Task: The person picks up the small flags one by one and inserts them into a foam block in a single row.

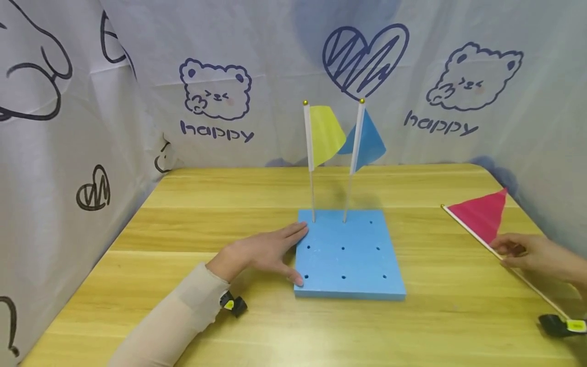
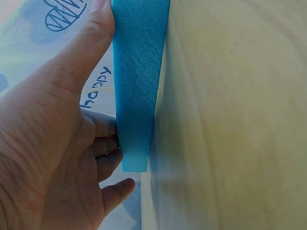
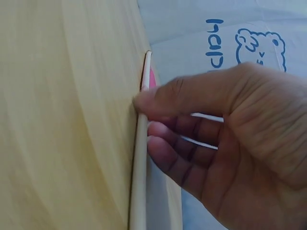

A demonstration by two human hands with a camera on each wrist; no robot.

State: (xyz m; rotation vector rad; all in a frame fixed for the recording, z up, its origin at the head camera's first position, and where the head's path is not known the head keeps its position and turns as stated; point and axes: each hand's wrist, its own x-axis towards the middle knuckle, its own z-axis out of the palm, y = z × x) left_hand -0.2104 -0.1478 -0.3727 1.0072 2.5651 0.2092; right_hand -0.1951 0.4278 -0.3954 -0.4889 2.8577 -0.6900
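Note:
A blue foam board (image 1: 362, 262) with rows of small holes lies flat on the table. Along its left edge rests my left hand (image 1: 270, 252), thumb at the near corner and fingers toward the far corner; the left wrist view shows the thumb (image 2: 93, 36) against the board's side. Two flags stand in the back row of holes, a yellow flag (image 1: 324, 135) at left and a blue flag (image 1: 369, 142) in the middle. To the right, my right hand (image 1: 534, 255) pinches the stick of a pink flag (image 1: 481, 216) between thumb and fingers, low over the table.
The wooden table (image 1: 220, 204) reaches back to a white curtain (image 1: 275, 71) printed with bears and hearts, which also hangs along both sides. A black strap piece with a yellow label (image 1: 235, 305) is at the left wrist, a similar one (image 1: 561, 325) at the right.

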